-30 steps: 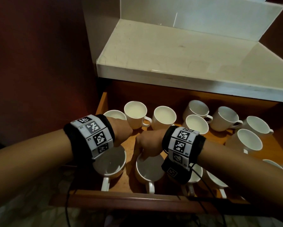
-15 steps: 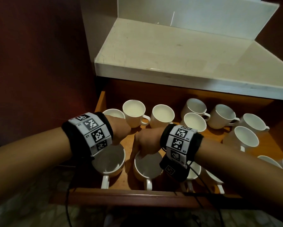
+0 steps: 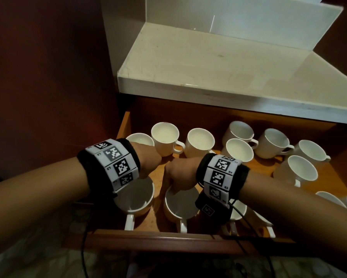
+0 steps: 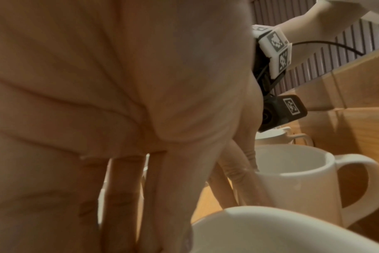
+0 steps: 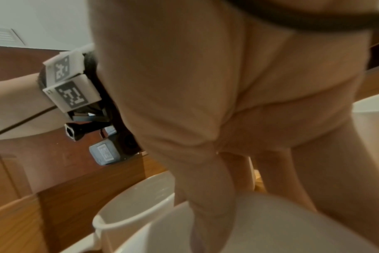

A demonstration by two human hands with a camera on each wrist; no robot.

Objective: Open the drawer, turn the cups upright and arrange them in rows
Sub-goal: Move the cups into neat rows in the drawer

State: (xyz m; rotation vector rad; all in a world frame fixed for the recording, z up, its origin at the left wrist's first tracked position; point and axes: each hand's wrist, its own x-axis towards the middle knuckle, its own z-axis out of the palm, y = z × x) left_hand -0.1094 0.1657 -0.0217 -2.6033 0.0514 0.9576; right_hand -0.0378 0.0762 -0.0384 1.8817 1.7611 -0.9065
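The wooden drawer is pulled out, with several white cups standing upright in it. My left hand reaches down onto the far rim of the front-left cup and pinches it; its fingers run down beside that cup's rim. Just to the right, my right hand pinches the far rim of the second front cup. Its thumb is inside that cup and its fingers are outside. Both cups stand on the drawer floor with handles toward me.
More upright cups fill the back row and the right side. A pale countertop overhangs the drawer's back. A dark red panel closes the left side. Wrist cables hang over the drawer front.
Both hands stay on the same two front cups; only the head view has shifted a little.
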